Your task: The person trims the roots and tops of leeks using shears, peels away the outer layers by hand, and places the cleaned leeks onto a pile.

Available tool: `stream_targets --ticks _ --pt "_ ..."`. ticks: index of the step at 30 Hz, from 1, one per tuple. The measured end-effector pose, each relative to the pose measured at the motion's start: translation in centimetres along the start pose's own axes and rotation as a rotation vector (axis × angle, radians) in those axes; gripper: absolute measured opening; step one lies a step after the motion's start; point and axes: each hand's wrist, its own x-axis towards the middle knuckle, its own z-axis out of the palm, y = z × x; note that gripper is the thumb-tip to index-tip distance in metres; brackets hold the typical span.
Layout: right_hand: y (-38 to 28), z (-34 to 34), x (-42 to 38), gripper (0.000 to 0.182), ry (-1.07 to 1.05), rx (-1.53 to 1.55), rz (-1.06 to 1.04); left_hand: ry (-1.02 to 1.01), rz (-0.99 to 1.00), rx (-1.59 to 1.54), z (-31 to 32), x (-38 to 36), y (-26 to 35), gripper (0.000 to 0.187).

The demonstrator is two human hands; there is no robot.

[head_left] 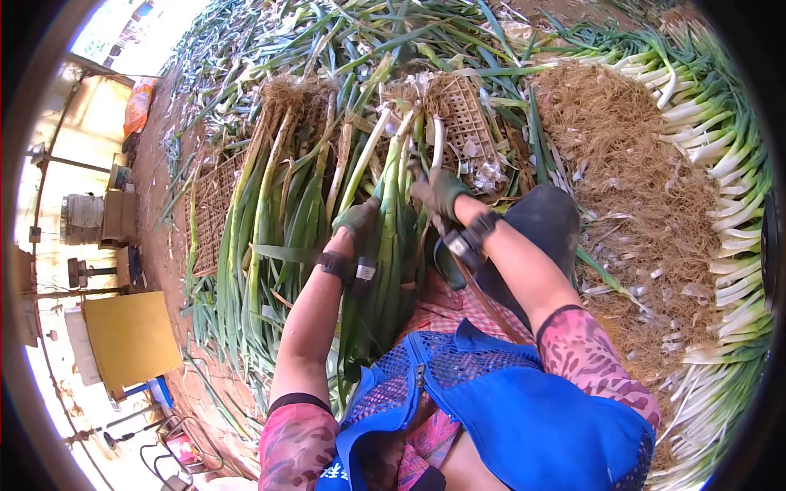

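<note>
The gloved left hand (357, 218) grips green onion stalks (394, 157); the gloved right hand (443, 193) is just beside them, its hold unclear

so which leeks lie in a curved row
The white-stalked row along the right edge, green tops outward; the bunch beside the left hand lies fairly straight.

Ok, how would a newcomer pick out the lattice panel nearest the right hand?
Find the green leaf heap across the top. Below it, just above the gloved right hand, lies a tan lattice panel. Its regular openings stand out from the tangle around it; unlike the similar left panel, pale scraps lie at its lower end.
</note>
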Motion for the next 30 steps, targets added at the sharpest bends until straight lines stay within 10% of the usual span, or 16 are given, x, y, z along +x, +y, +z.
stream_targets --ticks 2,4,7,11,15,23,30 --pt "-0.2 -0.3 1.2 0.037 0.013 0.032 0.032 0.024 0.131 0.162 0.6 3.0 -4.5 0.039" --pt "1.2 0.4 2.7 0.037 0.142 -0.143 -0.118 0.217 -0.182 -0.264 1.2 2.1 -3.6 0.037" --pt "0.0 0.1 -6.2 0.043 -0.011 -0.178 -0.290 0.817 0.181 0.264 1.5 -2.0 0.2 0.027" --pt "3.0 2.2 -7.7 0.051 -0.047 -0.319 -0.233 0.306 0.075 0.151 0.0 -2.3 3.1 0.038" --pt "1.6 1.7 -3.9 0.048 0.060 -0.250 -0.144 0.219 0.005 0.368 1.0 -2.3 4.8 0.049" --pt "0.6 -0.6 -4.0 0.042 0.016 -0.291 -0.222 -0.147 0.001 -0.282 -0.5 -3.9 2.6 0.046" --pt "0.9 -1.3 -0.5 0.053 0.097 -0.316 -0.132 -0.263 0.282 -0.340 1.2 0.1 -4.4 0.042"
